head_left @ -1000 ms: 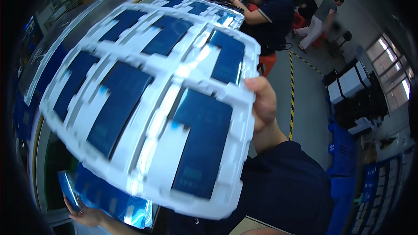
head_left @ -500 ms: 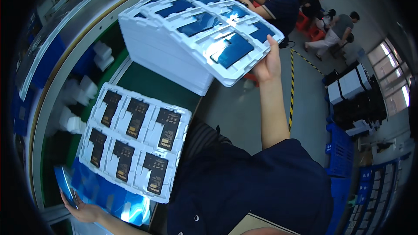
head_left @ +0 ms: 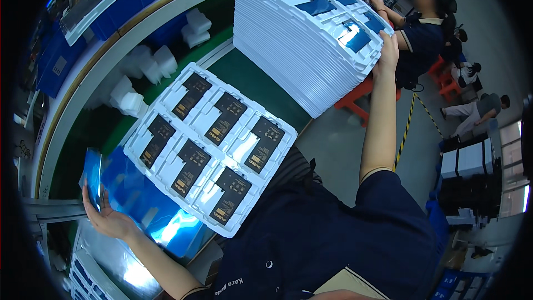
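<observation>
Where fingers (head_left: 88,203) hold glossy film (head_left: 93,173), it curls

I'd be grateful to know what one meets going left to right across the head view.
Left hand, white tray of black packs, stack of white trays, right hand, black-and-yellow floor tape, strapped white stack.

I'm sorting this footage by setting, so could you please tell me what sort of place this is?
Probably a factory workshop: there are stacked trays, matching black parts and striped floor tape.
</observation>
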`<state>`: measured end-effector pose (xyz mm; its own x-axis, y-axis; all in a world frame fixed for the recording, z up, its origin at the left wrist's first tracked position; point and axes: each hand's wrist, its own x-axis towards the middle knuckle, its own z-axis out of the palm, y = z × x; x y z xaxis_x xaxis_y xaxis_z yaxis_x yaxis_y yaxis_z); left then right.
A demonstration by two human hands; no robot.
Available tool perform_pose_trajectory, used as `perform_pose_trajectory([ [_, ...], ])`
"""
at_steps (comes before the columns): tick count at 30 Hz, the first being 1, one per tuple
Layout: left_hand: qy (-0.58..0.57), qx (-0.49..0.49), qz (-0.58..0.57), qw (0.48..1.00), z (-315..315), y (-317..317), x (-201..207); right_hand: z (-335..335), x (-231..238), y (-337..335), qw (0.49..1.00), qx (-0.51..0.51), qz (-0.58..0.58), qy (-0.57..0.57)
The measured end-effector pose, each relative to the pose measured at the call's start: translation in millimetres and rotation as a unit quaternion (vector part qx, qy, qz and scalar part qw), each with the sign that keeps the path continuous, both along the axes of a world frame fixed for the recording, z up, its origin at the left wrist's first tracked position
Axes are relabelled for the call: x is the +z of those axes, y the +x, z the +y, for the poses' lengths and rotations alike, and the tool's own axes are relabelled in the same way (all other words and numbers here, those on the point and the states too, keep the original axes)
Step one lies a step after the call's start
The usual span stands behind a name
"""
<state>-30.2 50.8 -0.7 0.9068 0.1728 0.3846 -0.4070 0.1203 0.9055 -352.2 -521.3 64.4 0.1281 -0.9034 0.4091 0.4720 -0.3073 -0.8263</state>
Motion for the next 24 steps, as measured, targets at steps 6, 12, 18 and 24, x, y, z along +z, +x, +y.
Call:
perform_pose_trajectory([
  [6,-0.034,-0.060,0.006,0.998,7,7,-7,-3,3,-9,0.999,0.014,0.032,0.002],
  [12,-0.058,-0.163,0.015,0.985,1,1,-4,4,-3,-18,0.999,-0.030,0.034,0.007],
  [18,0.073,-0.219,-0.008,0.973,-6,-22,9,174,37,60,0.941,-0.204,0.042,-0.266],
  [24,0.167,-0.309,-0.027,0.936,-21,-36,13,322,-36,168,0.833,0.450,0.252,-0.199],
])
